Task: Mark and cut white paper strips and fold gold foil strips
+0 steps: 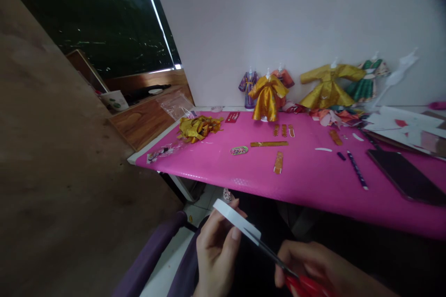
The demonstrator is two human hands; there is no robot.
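Observation:
A white strip (232, 216), which looks like paper or card, is pinched between the thumb and fingers of my left hand (218, 246), in front of the table's near edge. My right hand (310, 262) is wrapped round the red handles of a pair of scissors (302, 285). The scissors' dark blades point up and left and meet the right end of the strip, close to my left thumb. Both hands are over my lap, below the pink tabletop (216, 167).
Doll-sized garments on stands, including a gold dress (267, 97), line the wall. Gold fabric scraps (198, 128) lie at the table's left. Small brown pieces (278, 162) lie mid-table. A pen (357, 170) and a dark phone (407, 176) are at the right. A chair armrest (153, 250) is lower left.

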